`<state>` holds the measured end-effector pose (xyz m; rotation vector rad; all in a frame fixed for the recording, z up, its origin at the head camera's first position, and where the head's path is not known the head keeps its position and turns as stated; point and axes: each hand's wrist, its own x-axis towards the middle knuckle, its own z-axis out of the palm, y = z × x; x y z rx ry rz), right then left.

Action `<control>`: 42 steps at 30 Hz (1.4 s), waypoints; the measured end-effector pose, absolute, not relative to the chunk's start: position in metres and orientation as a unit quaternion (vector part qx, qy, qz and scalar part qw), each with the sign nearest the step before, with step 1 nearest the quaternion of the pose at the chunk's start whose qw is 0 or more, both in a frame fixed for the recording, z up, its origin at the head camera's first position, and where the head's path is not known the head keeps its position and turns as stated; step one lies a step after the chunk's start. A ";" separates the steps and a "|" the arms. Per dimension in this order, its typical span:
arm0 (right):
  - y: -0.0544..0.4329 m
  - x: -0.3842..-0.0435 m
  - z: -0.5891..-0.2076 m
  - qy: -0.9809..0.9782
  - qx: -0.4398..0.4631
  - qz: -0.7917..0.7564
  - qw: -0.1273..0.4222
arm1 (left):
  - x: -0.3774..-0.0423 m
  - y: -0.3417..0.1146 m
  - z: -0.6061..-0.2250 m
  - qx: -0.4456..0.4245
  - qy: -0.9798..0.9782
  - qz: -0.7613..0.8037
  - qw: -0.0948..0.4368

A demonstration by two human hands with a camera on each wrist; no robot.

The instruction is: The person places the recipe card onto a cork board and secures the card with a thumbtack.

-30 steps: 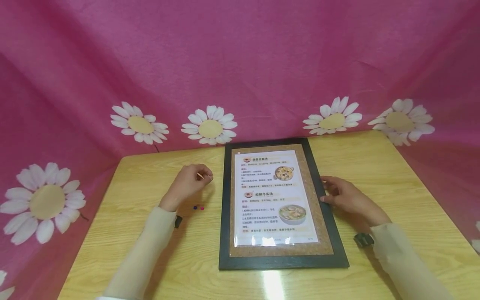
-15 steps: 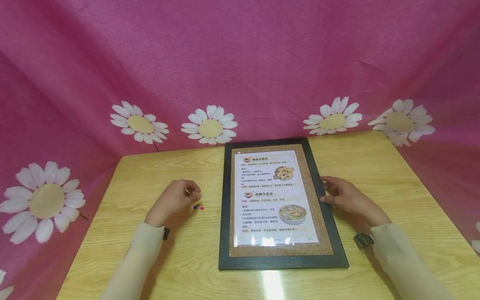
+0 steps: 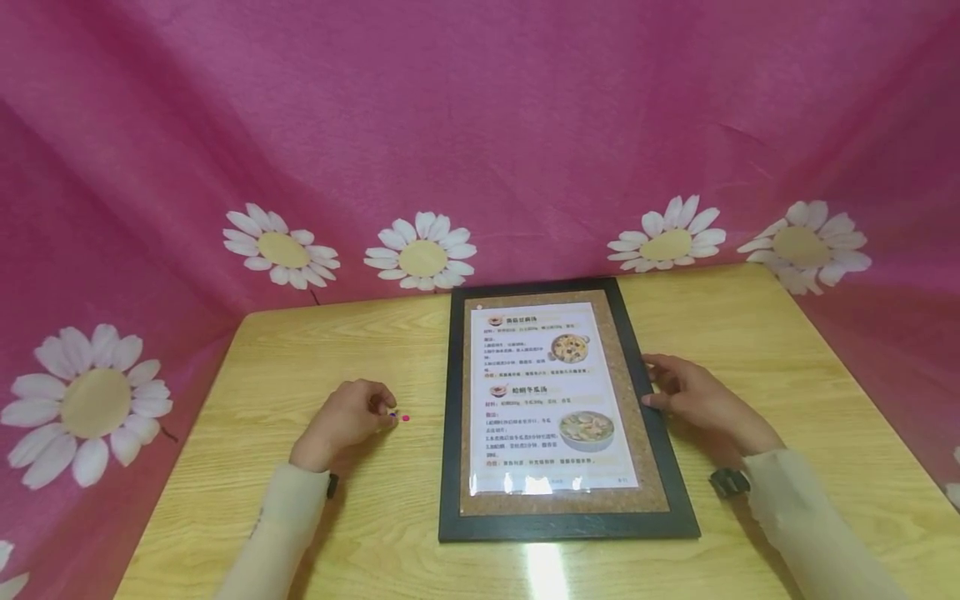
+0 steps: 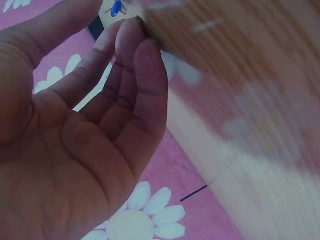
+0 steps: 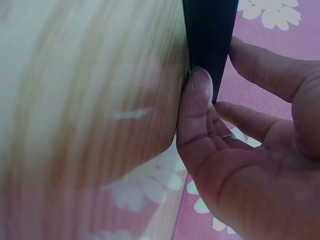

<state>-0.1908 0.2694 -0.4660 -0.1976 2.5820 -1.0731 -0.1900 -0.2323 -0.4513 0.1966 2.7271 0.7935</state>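
Note:
In the head view, my left hand (image 3: 345, 421) is low over the table, its thumb and index finger around a small blue push pin (image 4: 116, 8). In the left wrist view, the pin appears just beyond the curved index finger; the thumb tip is cut off, and no firm pinch shows. A small pink push pin (image 3: 406, 418) lies just right of it. My right hand (image 3: 690, 396) rests at the right side of a black-framed cork board (image 3: 570, 525), fingertips touching the frame's edge. A printed recipe sheet (image 3: 540, 400) in a clear cover lies on the cork.
A white pin head (image 3: 479, 307) shows at the sheet's upper left corner. The light wooden table (image 3: 322, 350) meets a pink cloth backdrop (image 3: 480, 125) with daisies at its back and sides. A lamp reflection lies below the board.
My left hand has come down from beside the board, toward me and left, to the pins. My right hand stays at the frame's edge, and the board has not moved.

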 end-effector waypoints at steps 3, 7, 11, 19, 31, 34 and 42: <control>0.270 -0.191 -0.467 0.908 -0.068 -0.376 0.169 | -0.190 -0.232 -0.452 0.072 0.952 0.264 0.136; 0.269 -0.191 -0.467 0.908 -0.070 -0.378 0.170 | -0.190 -0.232 -0.453 0.069 0.956 0.255 0.128; 0.269 -0.191 -0.467 0.907 -0.071 -0.380 0.169 | -0.190 -0.231 -0.454 0.073 0.959 0.247 0.118; 0.269 -0.190 -0.465 0.908 -0.078 -0.376 0.167 | -0.191 -0.225 -0.455 0.071 0.964 0.230 0.110; 0.270 -0.192 -0.467 0.907 -0.078 -0.377 0.170 | -0.194 -0.223 -0.443 0.087 0.963 0.238 0.093; 0.269 -0.192 -0.467 0.909 -0.073 -0.372 0.172 | -0.199 -0.217 -0.435 0.097 0.960 0.248 0.081; 0.269 -0.192 -0.466 0.909 -0.073 -0.374 0.172 | -0.216 -0.189 -0.414 0.160 0.955 0.243 0.062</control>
